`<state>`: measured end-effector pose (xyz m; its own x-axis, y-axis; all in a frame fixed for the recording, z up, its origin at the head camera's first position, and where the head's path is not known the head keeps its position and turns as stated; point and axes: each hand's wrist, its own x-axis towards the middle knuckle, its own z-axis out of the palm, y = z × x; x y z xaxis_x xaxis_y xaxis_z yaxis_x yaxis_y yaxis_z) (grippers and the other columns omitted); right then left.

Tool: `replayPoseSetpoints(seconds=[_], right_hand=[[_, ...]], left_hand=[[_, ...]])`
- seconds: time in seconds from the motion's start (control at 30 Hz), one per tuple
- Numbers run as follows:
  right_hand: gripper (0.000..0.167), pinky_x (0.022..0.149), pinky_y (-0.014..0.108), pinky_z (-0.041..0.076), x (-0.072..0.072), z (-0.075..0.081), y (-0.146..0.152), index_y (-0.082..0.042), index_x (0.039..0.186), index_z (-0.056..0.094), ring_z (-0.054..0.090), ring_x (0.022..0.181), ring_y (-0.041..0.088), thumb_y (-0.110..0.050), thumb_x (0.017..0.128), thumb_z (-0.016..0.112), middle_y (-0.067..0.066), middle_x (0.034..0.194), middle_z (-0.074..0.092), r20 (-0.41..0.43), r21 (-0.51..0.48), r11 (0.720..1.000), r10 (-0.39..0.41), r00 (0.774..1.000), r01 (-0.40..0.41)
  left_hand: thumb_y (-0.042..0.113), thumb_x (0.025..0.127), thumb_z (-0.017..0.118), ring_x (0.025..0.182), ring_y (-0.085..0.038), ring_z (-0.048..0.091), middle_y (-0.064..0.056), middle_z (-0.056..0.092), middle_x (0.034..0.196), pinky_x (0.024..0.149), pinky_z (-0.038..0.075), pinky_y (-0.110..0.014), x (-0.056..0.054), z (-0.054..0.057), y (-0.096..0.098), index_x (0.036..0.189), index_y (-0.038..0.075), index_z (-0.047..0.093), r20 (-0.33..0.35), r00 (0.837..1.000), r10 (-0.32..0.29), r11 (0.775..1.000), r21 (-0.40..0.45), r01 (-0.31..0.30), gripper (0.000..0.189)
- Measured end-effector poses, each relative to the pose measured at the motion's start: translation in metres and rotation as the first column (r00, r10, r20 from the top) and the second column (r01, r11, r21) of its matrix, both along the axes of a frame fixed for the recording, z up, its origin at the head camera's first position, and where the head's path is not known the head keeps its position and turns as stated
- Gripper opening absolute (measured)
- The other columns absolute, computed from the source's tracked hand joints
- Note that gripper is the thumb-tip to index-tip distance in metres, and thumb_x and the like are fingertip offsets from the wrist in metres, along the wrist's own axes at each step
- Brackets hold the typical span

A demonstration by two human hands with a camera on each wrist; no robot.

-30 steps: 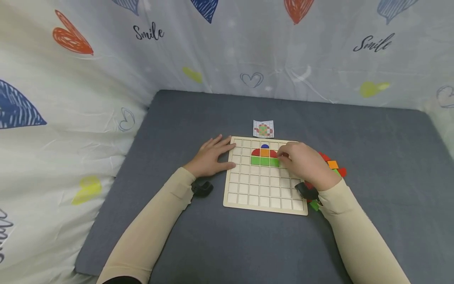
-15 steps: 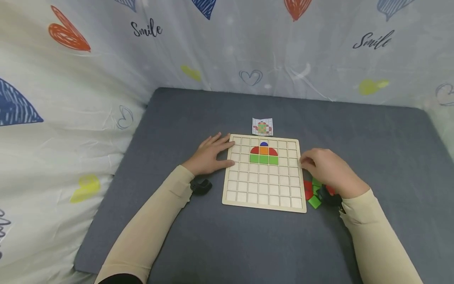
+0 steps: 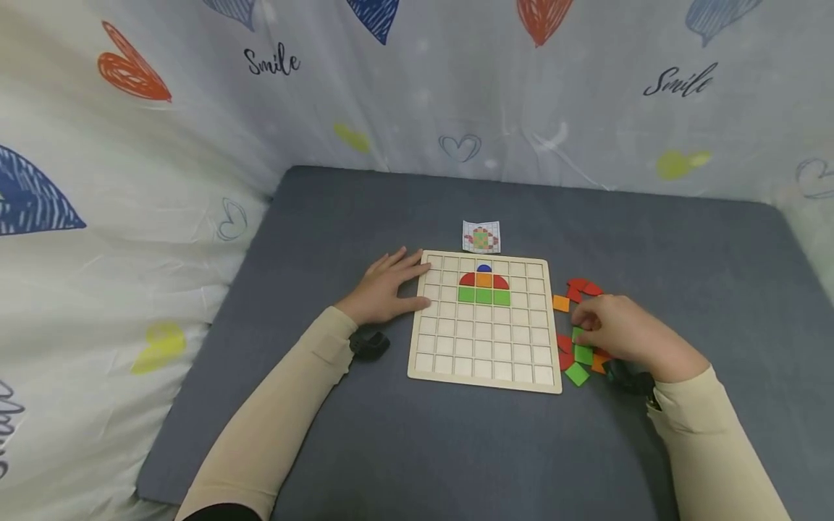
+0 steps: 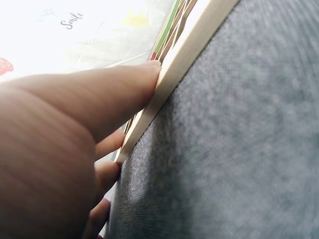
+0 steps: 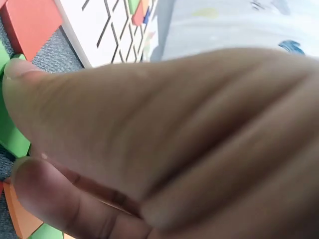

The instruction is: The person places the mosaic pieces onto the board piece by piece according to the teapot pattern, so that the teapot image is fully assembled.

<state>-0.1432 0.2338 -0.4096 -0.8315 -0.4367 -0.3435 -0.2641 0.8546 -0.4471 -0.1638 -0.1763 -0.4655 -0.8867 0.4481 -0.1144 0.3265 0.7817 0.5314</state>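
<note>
A pale wooden grid board (image 3: 483,370) lies mid-table. Its upper cells hold a blue half-round piece (image 3: 484,268), an orange square (image 3: 483,280) flanked by red quarter-rounds (image 3: 467,279), and a row of green squares (image 3: 483,296). With fingers spread straight, my left hand (image 3: 384,291) rests against the board's left edge; in the left wrist view the thumb (image 4: 142,79) touches its rim. Right of the board, my right hand (image 3: 628,334) is down among loose tiles, thumb and forefinger pinching a green square tile (image 5: 11,132). The hand hides part of the pile.
Beyond the board's top edge lies a small printed card (image 3: 481,237) with a coloured pattern. Loose red pieces (image 3: 580,285), an orange square (image 3: 561,303) and green squares (image 3: 577,374) lie close to the board's right edge. A patterned curtain (image 3: 417,94) borders the table behind.
My right hand has left the board's upper right, passed its right edge and come down on the loose tiles. The left hand keeps its place, and the three green squares stay in their row.
</note>
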Motion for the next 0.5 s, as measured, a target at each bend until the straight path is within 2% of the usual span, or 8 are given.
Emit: replayPoseSetpoints(seconds=[0.27,0.5], right_hand=[[0.022,0.064,0.033,0.051,-0.0007,-0.0011,0.0011,-0.002,0.102,0.073,0.057,0.076,0.018,-0.011,0.086,0.085,0.003,0.084,0.065,0.009,0.009,1.000,-0.009,1.000,0.009],[0.016,0.059,0.032,0.047,-0.0022,0.0038,-0.0056,-0.010,0.089,0.068,0.054,0.068,0.017,-0.009,0.087,0.084,0.001,0.075,0.059,-0.005,0.008,1.000,-0.014,1.000,0.014]], left_hand=[[0.054,0.100,0.067,0.164,-0.025,0.004,0.001,0.019,0.176,0.133,-0.002,-0.050,-0.0006,-0.0009,-0.0001,0.165,0.022,0.038,0.006,1.000,0.009,1.000,0.001,-0.009,0.078],[0.052,0.100,0.068,0.164,-0.027,0.005,-0.001,0.020,0.175,0.133,-0.001,-0.051,0.0002,0.0018,0.0004,0.165,0.020,0.039,0.005,1.000,0.009,1.000,0.003,-0.009,0.078]])
